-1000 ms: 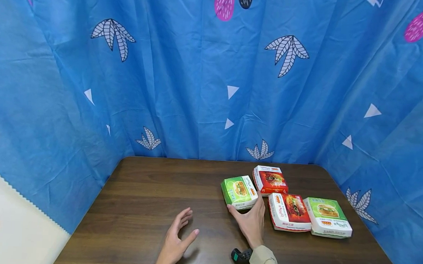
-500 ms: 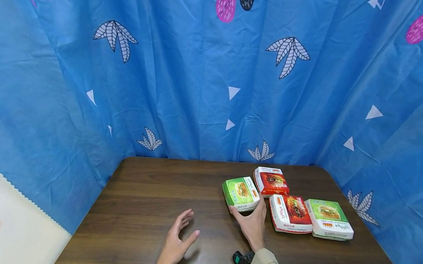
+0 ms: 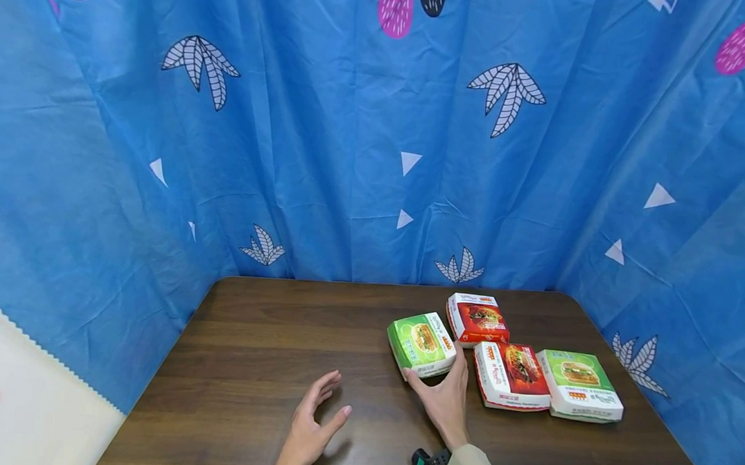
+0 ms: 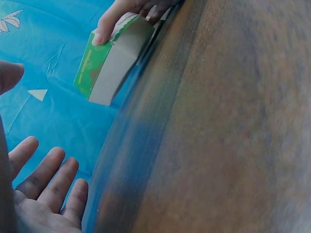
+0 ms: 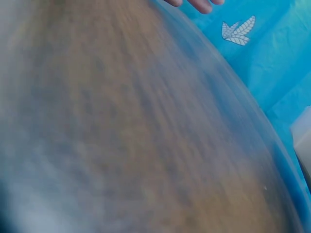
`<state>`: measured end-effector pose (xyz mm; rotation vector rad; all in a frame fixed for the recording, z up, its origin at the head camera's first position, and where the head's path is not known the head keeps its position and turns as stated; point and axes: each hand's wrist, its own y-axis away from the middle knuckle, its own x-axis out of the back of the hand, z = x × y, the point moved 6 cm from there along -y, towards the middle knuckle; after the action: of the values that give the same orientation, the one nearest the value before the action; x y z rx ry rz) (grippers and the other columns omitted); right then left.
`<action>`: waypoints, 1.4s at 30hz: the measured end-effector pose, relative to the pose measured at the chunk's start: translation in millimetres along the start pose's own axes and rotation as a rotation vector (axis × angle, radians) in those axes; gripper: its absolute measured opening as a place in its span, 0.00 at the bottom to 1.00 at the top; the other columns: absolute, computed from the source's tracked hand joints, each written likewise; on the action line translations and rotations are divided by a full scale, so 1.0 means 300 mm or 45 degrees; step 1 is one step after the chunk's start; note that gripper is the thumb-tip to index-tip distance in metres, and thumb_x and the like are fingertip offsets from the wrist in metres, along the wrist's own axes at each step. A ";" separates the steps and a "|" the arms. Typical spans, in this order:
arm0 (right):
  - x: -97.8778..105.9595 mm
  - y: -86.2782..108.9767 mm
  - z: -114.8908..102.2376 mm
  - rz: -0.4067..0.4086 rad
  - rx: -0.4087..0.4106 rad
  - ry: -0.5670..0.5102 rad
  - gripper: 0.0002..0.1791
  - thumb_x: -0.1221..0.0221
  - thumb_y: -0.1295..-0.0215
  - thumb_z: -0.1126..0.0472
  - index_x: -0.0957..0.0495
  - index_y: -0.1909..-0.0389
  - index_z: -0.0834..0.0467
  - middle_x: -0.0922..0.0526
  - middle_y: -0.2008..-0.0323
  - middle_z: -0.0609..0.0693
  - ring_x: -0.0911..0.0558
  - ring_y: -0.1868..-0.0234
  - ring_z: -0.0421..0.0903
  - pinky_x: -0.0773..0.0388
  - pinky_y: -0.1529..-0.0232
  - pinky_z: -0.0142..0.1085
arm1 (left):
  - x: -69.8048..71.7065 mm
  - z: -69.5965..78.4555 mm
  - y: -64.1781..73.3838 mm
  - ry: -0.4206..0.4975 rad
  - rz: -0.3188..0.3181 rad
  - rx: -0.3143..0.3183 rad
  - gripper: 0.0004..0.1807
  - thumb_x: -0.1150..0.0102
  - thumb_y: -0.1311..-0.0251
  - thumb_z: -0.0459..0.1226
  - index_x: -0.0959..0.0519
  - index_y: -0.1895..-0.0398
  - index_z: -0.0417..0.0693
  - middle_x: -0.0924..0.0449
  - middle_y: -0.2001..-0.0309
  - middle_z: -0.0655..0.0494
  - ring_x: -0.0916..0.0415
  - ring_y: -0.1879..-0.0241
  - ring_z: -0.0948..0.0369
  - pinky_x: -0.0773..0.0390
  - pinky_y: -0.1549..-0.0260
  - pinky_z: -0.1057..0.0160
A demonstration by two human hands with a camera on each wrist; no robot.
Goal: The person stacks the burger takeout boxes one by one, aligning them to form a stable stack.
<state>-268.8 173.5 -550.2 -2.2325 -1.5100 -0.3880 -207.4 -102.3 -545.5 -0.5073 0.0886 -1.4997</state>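
My right hand (image 3: 445,404) grips a green-and-white burger box (image 3: 419,340) right of the table's middle, thumb at its near left corner and fingers along its right side. In the left wrist view the same box (image 4: 112,68) looks tilted, its underside facing the camera. Just behind it and to the right is a red-and-white burger box (image 3: 480,319). My left hand (image 3: 310,424) hovers over the table's front with fingers spread and relaxed, holding nothing. A pale box corner (image 5: 303,143) shows at the right edge of the right wrist view.
Right of my right hand lie another red-and-white box (image 3: 512,377) and a second green-and-white box (image 3: 579,386), side by side. Blue curtain (image 3: 326,154) surrounds the brown wooden table (image 3: 248,352) at the back and sides. A black wristband (image 3: 430,464) sits on the right wrist.
The green box in my right hand has shifted slightly left and towards me, away from the red box behind it. My left hand and the other boxes have stayed put.
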 end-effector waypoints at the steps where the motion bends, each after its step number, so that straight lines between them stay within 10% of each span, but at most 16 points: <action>1: 0.000 0.003 -0.002 0.000 0.008 -0.001 0.69 0.22 0.51 0.39 0.56 0.18 0.55 0.43 0.24 0.60 0.41 0.26 0.59 0.43 0.26 0.63 | 0.000 -0.001 0.000 -0.001 -0.001 0.001 0.35 0.28 0.39 0.36 0.30 0.29 0.38 0.24 0.34 0.42 0.25 0.34 0.52 0.26 0.36 0.63; 42: -0.009 0.138 -0.080 -0.214 0.282 -0.043 0.69 0.17 0.60 0.42 0.48 0.21 0.58 0.37 0.25 0.60 0.36 0.26 0.55 0.39 0.28 0.58 | -0.001 0.002 -0.001 0.030 0.013 -0.046 0.34 0.29 0.39 0.34 0.30 0.31 0.35 0.21 0.38 0.40 0.23 0.38 0.46 0.24 0.37 0.62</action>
<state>-231.3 146.1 -537.9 -1.9589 -1.6764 -0.2210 -207.5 -101.9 -544.9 -0.5180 0.1369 -1.4968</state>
